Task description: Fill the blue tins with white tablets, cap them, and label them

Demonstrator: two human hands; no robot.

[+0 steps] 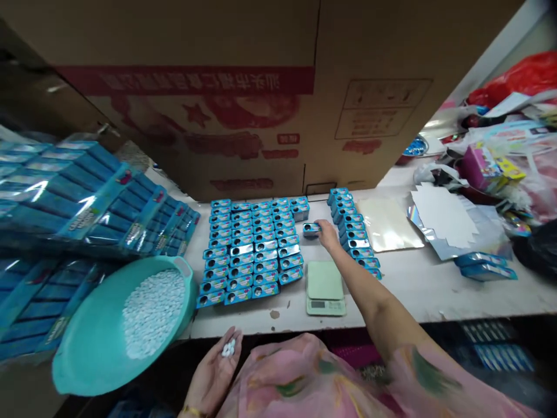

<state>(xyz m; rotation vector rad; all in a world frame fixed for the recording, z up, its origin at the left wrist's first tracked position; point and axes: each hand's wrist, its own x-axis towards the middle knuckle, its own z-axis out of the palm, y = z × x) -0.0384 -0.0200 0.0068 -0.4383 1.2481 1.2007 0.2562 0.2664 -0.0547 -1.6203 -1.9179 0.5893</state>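
Observation:
My left hand [213, 371] is cupped palm up at the table's front edge, with a few white tablets [228, 348] lying in it. Farther out, my right hand [328, 236] grips the right end of a small blue box [310, 230], its fingertips partly hidden. That box stands between rows of similar blue boxes [255, 255] with dark round openings on top and a single column of blue boxes [350, 226]. Below my right hand sits a pale green digital scale [325, 281], nothing on its plate. Left of my left hand, a turquoise basin [91, 337] holds many white tablets.
A large cardboard carton [261, 133] rises behind the boxes. Wrapped blue packs [78, 203] are stacked at left. On the right are clear sheets [387, 223], a white card [444, 217], two blue packs [485, 267] and heaped plastic bags [517, 81].

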